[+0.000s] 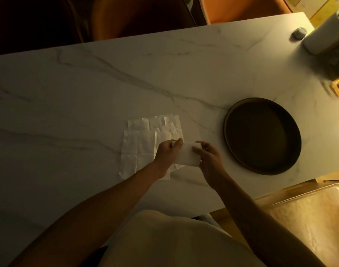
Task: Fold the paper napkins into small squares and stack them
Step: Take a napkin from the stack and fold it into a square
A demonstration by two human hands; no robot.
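Note:
A folded white napkin (187, 156) is held just above the marble table (87, 93), between both hands. My left hand (166, 154) pinches its left edge with thumb and fingers. My right hand (208, 156) grips its right edge, thumb on top. Under and behind the hands lies a loose pile of unfolded white napkins (138, 149), creased and overlapping, spread toward the far side.
A dark round tray (232, 120) lies to the right of the hands. At the far right corner stand a white paper roll (324, 33), a small grey object (298, 32) and a dark holder. Chairs stand beyond the far edge and a cushioned seat (309, 218) at near right.

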